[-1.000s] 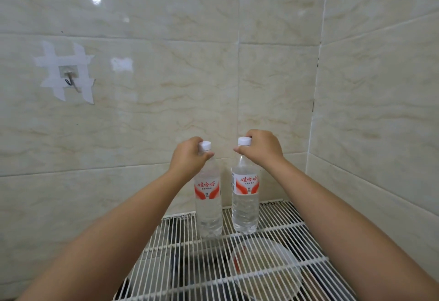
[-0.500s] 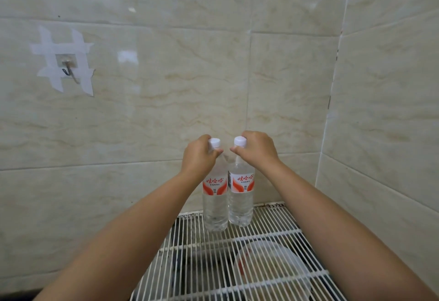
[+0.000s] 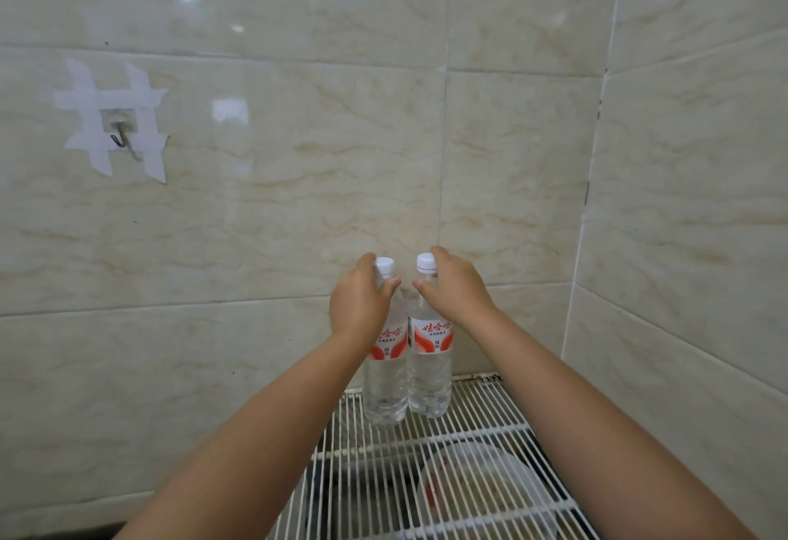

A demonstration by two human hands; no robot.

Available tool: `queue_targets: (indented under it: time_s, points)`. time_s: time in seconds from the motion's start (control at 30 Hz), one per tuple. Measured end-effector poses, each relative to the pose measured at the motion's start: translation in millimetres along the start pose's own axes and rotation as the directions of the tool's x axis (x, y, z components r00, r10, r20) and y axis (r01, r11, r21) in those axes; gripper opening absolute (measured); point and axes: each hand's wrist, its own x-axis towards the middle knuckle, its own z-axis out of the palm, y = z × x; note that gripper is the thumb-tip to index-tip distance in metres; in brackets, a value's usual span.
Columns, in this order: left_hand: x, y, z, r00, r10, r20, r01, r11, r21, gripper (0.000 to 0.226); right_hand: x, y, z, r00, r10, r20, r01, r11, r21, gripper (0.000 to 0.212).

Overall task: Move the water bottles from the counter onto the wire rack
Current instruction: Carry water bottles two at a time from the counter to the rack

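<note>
Two clear water bottles with white caps and red-and-white labels stand upright, side by side and touching, at the back of the white wire rack [image 3: 477,445], close to the tiled wall. My left hand [image 3: 360,305] is wrapped around the neck of the left bottle [image 3: 386,386]. My right hand [image 3: 456,290] grips the neck of the right bottle [image 3: 430,377] just under its cap. Both bottle bases rest on the rack's wires.
Under the rack, a round translucent lid or bowl [image 3: 482,492] shows through the wires. Tiled walls close in behind and on the right, meeting in a corner. A metal hook [image 3: 121,136] taped to the wall sits at upper left.
Both hands have carried the bottles toward the back wall and brought them together; they were apart a second ago and now touch. The view has shifted with them.
</note>
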Motion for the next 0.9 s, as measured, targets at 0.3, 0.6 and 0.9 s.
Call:
queue_targets:
  time_s: [0.3,0.6,0.9]
  points:
    - [-16.8,-13.5,-18.6,0.989,0.126,0.075,-0.139,0.971,0.194,0.039,-17.9,-10.2,-9.9,0.993,0.003,0.117,0.018,0.984,-0.179,0.059]
    - [-62.7,-91.2,-126.1,0.992,0.002,0.129,-0.097,0.671,0.735,0.039,-47.8,-104.5,17.5,0.889,-0.457,-0.02,0.404,0.807,-0.431,0.024]
    - [-193.2,-173.3,-267.4,0.916,-0.385,-0.109,0.295,0.466,0.834,0.043,-149.1,-272.5,102.5,0.726,-0.653,0.213,0.658,0.751,0.06,0.037]
